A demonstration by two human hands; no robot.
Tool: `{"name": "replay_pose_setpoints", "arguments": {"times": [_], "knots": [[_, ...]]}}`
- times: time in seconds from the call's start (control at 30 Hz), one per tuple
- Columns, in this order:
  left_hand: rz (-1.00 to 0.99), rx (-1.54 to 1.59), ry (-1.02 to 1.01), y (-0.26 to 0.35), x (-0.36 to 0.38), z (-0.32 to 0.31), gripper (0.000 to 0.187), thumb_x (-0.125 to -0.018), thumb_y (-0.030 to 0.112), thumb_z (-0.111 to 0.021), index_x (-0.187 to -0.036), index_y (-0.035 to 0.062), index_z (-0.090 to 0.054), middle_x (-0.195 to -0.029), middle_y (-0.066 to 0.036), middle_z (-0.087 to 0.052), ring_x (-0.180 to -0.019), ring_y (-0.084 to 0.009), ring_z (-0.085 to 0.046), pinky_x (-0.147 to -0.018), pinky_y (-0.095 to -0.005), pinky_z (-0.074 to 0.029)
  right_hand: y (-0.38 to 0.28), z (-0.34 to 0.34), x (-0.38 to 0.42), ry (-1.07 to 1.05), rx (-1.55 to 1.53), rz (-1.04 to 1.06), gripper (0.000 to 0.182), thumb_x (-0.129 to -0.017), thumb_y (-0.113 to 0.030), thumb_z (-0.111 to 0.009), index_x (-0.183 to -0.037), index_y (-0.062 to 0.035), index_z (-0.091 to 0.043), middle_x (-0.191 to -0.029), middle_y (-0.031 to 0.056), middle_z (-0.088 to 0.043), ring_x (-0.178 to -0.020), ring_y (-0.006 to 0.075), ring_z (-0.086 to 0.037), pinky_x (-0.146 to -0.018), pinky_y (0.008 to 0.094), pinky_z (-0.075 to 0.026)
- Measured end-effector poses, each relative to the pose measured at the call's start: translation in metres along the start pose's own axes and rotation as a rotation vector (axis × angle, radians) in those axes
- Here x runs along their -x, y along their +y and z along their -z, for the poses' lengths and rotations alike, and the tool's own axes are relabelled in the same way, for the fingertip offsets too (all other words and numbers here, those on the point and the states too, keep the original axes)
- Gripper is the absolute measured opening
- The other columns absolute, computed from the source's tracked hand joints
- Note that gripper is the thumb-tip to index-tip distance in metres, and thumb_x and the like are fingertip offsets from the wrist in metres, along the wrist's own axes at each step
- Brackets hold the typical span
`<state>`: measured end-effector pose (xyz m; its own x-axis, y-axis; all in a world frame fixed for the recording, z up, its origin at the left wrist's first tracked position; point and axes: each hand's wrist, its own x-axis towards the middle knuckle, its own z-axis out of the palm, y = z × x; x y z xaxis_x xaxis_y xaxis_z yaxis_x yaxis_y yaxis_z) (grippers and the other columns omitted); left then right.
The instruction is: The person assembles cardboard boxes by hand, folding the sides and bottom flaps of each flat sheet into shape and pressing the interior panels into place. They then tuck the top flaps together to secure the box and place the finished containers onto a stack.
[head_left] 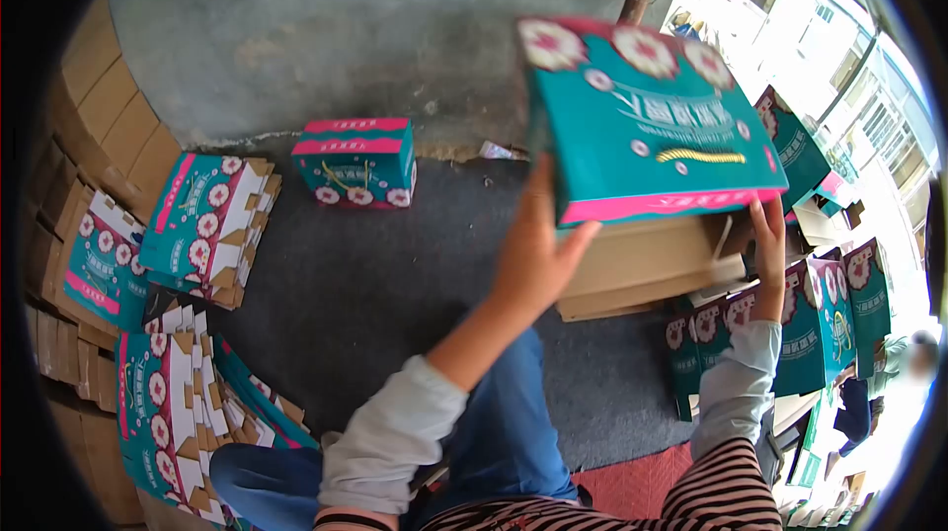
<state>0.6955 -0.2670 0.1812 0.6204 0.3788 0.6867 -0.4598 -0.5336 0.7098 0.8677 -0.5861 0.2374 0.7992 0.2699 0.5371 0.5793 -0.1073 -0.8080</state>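
A teal gift box (657,126) with pink edges, white-and-maroon flower prints and a yellow rope handle is held up and tilted between my hands. My left hand (538,254) grips its near left corner, thumb along the pink lower edge and the other fingers partly hidden. At the near right corner, my right hand (768,240) holds the same edge with its fingertips. Below the gift box, and partly covered by it, is a brown cardboard carton (632,274). The far side of the gift box is slightly blurred.
A similar closed gift box (357,163) stands on the dark floor by the wall. Flattened printed cartons (202,225) and another pile (163,412) lie at left, beside stacked brown cardboard (109,121). More teal boxes (805,328) stand at right. A person (889,373) is at far right.
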Motion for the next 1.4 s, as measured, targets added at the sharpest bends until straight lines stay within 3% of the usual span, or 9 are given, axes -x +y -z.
{"name": "replay_pose_setpoints", "arguments": {"times": [0.2, 0.37, 0.77, 0.93, 1.0, 1.13, 1.27, 1.33, 1.4], "knots": [[0.212, -0.127, -0.259, -0.027, 0.007, -0.122, 0.078, -0.085, 0.018, -0.066, -0.145, 0.0004, -0.021, -0.129, -0.024, -0.047, -0.116, -0.0399, -0.050, -0.093, -0.0404, -0.045, 0.118, 0.086, 0.033, 0.096, 0.095, -0.272, 0.050, -0.096, -0.026, -0.056, -0.136, -0.0007, -0.042, -0.129, 0.0038, -0.052, -0.118, 0.0126, -0.046, -0.101, 0.0272, -0.033], [0.148, -0.084, -0.184, -0.033, 0.011, -0.172, 0.073, -0.086, 0.012, -0.062, -0.145, 0.0009, -0.021, -0.121, -0.023, -0.048, -0.111, -0.0377, -0.050, -0.092, -0.0403, -0.045, 0.152, 0.099, 0.015, 0.314, -0.029, -0.237, 0.049, -0.095, -0.027, -0.058, -0.135, -0.0025, -0.044, -0.123, 0.0036, -0.055, -0.113, 0.0119, -0.049, -0.095, 0.0248, -0.037], [0.234, -0.048, -0.267, -0.033, 0.017, -0.201, 0.080, -0.081, 0.017, -0.062, -0.142, -0.0080, -0.017, -0.140, -0.033, -0.029, -0.129, -0.0455, -0.035, -0.106, -0.0436, -0.033, 0.215, 0.145, -0.004, 0.476, 0.367, -0.321, 0.069, -0.090, -0.032, -0.065, -0.141, 0.0028, -0.034, -0.133, 0.0133, -0.048, -0.118, 0.0188, -0.048, -0.101, 0.0278, -0.036], [0.182, -0.348, -0.246, -0.035, 0.011, -0.159, 0.083, -0.078, 0.019, -0.067, -0.141, -0.0068, -0.021, -0.142, -0.030, -0.028, -0.129, -0.0425, -0.034, -0.104, -0.0474, -0.032, 0.113, 0.040, 0.060, 0.490, 0.616, 0.100, 0.047, -0.093, -0.014, -0.057, -0.136, -0.0016, -0.042, -0.140, 0.0155, -0.043, -0.126, 0.0259, -0.043, -0.104, 0.0388, -0.033], [0.135, -0.413, -0.232, -0.024, 0.006, -0.126, 0.075, -0.080, 0.018, -0.065, -0.140, -0.0052, -0.026, -0.143, -0.028, -0.028, -0.131, -0.0392, -0.033, -0.105, -0.0489, -0.029, 0.050, -0.027, 0.096, 0.248, 0.835, 0.330, 0.043, -0.092, -0.007, -0.054, -0.134, -0.0031, -0.045, -0.142, 0.0174, -0.040, -0.130, 0.0336, -0.040, -0.107, 0.0444, -0.030], [-0.107, -0.421, -0.141, 0.019, 0.040, -0.015, 0.062, -0.084, 0.019, -0.062, -0.137, -0.0019, -0.036, -0.144, -0.024, -0.028, -0.132, -0.0381, -0.032, -0.106, -0.0506, -0.028, 0.014, -0.114, 0.161, -0.187, 0.732, 0.224, 0.039, -0.090, -0.004, -0.053, -0.129, -0.0016, -0.049, -0.139, 0.0192, -0.042, -0.128, 0.0357, -0.041, -0.105, 0.0436, -0.034], [0.053, -0.535, -0.347, 0.045, 0.153, 0.120, 0.062, -0.085, 0.027, -0.063, -0.135, 0.0017, -0.039, -0.140, -0.023, -0.036, -0.127, -0.0367, -0.039, -0.103, -0.0509, -0.033, -0.026, -0.185, 0.176, -0.471, 0.405, 0.259, 0.034, -0.089, -0.005, -0.053, -0.122, 0.0013, -0.053, -0.131, 0.0206, -0.049, -0.121, 0.0359, -0.049, -0.100, 0.0420, -0.039], [0.516, -0.432, -0.513, 0.056, 0.222, 0.167, 0.059, -0.085, 0.026, -0.064, -0.136, 0.0055, -0.041, -0.134, -0.024, -0.043, -0.117, -0.0379, -0.050, -0.096, -0.0467, -0.042, -0.058, -0.217, 0.169, -0.586, 0.310, 0.306, 0.031, -0.089, -0.005, -0.053, -0.119, 0.0025, -0.055, -0.126, 0.0210, -0.053, -0.116, 0.0359, -0.053, -0.097, 0.0413, -0.042], [0.676, -0.490, -0.602, 0.091, 0.262, 0.219, 0.054, -0.085, 0.025, -0.065, -0.133, 0.0067, -0.045, -0.131, -0.023, -0.048, -0.107, -0.0383, -0.058, -0.088, -0.0425, -0.049, -0.094, -0.250, 0.161, -0.682, 0.211, 0.392, 0.027, -0.087, -0.003, -0.055, -0.113, 0.0036, -0.058, -0.114, 0.0213, -0.060, -0.103, 0.0360, -0.060, -0.088, 0.0401, -0.047]]}}
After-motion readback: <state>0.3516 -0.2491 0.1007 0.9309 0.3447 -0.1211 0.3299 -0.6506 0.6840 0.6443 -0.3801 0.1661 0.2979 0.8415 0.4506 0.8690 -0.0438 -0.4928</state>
